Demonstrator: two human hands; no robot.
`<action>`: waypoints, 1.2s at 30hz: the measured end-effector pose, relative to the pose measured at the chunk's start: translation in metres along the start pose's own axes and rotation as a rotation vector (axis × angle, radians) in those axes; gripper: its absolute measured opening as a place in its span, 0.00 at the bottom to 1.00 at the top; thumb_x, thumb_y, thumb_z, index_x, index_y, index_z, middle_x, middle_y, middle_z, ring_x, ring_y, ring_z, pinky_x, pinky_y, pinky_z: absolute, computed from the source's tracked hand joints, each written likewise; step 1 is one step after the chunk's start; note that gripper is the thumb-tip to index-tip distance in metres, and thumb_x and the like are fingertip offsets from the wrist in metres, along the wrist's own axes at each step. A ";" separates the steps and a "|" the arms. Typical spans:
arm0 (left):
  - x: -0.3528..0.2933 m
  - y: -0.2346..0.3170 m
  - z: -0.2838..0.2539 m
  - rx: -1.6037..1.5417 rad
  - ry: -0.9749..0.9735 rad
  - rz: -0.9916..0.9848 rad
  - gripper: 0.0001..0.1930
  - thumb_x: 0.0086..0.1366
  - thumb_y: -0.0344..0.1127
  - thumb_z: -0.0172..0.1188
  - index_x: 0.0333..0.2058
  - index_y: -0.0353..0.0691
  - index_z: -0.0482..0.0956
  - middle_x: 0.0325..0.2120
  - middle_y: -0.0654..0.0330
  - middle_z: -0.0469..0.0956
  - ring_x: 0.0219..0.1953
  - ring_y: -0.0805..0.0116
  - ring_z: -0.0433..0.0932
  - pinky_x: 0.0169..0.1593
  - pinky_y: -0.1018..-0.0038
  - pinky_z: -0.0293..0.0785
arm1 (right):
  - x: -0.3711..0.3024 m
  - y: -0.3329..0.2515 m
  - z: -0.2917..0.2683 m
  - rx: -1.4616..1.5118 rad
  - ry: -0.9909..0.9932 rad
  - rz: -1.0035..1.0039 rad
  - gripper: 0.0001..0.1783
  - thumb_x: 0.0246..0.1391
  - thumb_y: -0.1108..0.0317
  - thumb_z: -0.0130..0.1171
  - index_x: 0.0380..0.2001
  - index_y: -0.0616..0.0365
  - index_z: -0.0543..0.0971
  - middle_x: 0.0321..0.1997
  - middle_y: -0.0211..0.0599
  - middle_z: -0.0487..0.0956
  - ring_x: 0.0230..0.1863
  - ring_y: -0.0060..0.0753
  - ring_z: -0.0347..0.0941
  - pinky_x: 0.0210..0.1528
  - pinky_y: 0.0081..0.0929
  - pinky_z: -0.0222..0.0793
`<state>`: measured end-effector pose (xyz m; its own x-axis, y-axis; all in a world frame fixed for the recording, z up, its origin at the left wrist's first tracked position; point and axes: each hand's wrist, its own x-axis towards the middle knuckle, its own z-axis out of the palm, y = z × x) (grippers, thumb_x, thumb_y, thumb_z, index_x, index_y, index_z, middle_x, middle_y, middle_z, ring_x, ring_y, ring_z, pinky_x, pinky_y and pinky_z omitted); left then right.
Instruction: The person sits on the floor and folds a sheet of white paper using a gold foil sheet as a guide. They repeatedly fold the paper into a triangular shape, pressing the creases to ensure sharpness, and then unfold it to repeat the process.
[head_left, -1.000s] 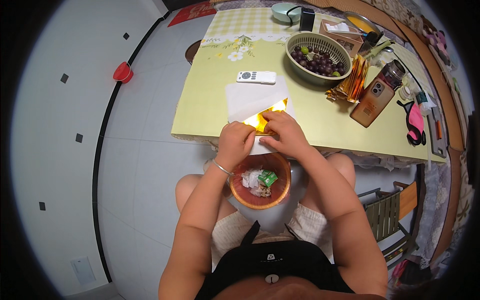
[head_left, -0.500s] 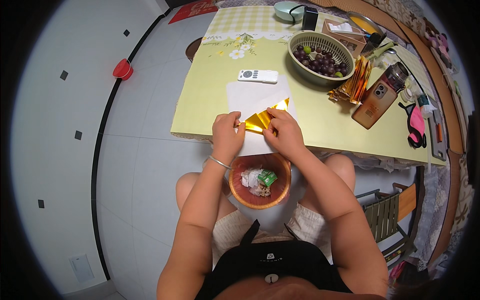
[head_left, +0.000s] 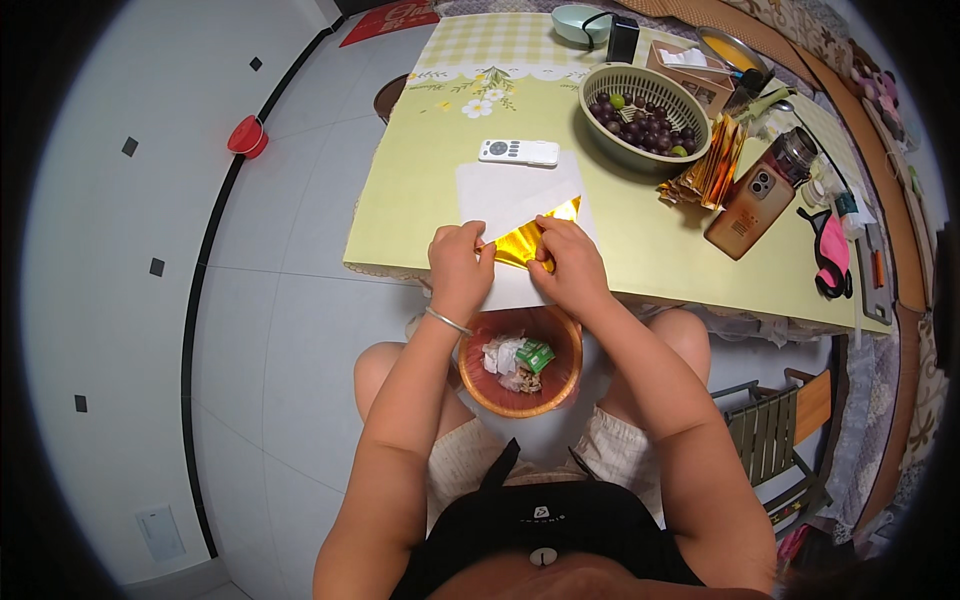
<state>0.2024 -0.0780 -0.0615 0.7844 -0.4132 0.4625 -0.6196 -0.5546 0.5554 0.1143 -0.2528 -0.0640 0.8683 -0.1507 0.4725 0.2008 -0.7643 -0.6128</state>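
Note:
A shiny sheet of gold foil paper (head_left: 519, 243), folded to a slanting edge, lies over a white sheet (head_left: 490, 190) at the table's near edge. My left hand (head_left: 461, 262) pinches the foil's left corner with thumb and curled fingers. On its right part, my right hand (head_left: 573, 262) closes thumb and fingertips on the foil. The fingertips partly cover both ends of the foil. Just beyond the white sheet's far edge lies a white remote control (head_left: 518, 152).
A basket (head_left: 592, 125) of grapes stands at the back right, with a stack of folded gold papers (head_left: 708, 170) beside it. Farther right are a phone (head_left: 748, 210) and a pink-black eye mask (head_left: 831, 252). Below the table edge, between my knees, stands a waste bin (head_left: 520, 405) holding rubbish.
The crease lines seen across the foil have given way to a smoother face between my hands. Both hands keep their hold and have barely shifted.

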 end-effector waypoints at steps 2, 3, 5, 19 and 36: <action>0.000 0.000 0.000 0.005 -0.011 0.000 0.14 0.51 0.27 0.66 0.38 0.36 0.81 0.26 0.58 0.79 0.37 0.54 0.75 0.43 0.60 0.70 | 0.000 -0.002 -0.001 -0.017 0.018 -0.026 0.09 0.42 0.70 0.65 0.31 0.59 0.80 0.57 0.49 0.76 0.56 0.51 0.72 0.60 0.41 0.67; 0.000 0.001 0.000 0.007 -0.012 0.001 0.14 0.51 0.27 0.66 0.38 0.36 0.81 0.26 0.58 0.79 0.38 0.54 0.75 0.43 0.60 0.70 | 0.000 -0.002 -0.001 -0.049 0.006 -0.046 0.12 0.43 0.70 0.64 0.36 0.57 0.81 0.57 0.50 0.76 0.56 0.51 0.72 0.60 0.40 0.67; 0.000 0.001 -0.001 0.014 -0.013 0.000 0.13 0.51 0.27 0.65 0.39 0.36 0.81 0.26 0.58 0.79 0.38 0.54 0.75 0.44 0.60 0.70 | 0.000 -0.003 0.000 -0.109 -0.019 -0.085 0.20 0.46 0.69 0.62 0.46 0.53 0.82 0.59 0.50 0.75 0.56 0.51 0.71 0.59 0.40 0.68; -0.015 0.013 -0.005 0.326 -0.092 0.342 0.10 0.51 0.29 0.56 0.33 0.34 0.80 0.28 0.55 0.76 0.34 0.56 0.75 0.39 0.61 0.71 | -0.003 0.002 0.008 -0.327 -0.086 -0.141 0.25 0.51 0.68 0.56 0.55 0.48 0.79 0.65 0.49 0.70 0.62 0.52 0.65 0.65 0.45 0.60; 0.005 0.023 0.004 0.282 -0.006 0.093 0.27 0.46 0.39 0.75 0.44 0.34 0.76 0.46 0.48 0.75 0.59 0.43 0.65 0.66 0.47 0.54 | 0.010 0.021 -0.013 -0.030 0.032 0.032 0.20 0.53 0.75 0.59 0.51 0.63 0.74 0.58 0.52 0.74 0.53 0.55 0.73 0.58 0.38 0.70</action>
<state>0.1919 -0.0956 -0.0487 0.7255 -0.4752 0.4979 -0.6574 -0.6927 0.2968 0.1210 -0.2787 -0.0642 0.8589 -0.1954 0.4734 0.1587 -0.7773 -0.6087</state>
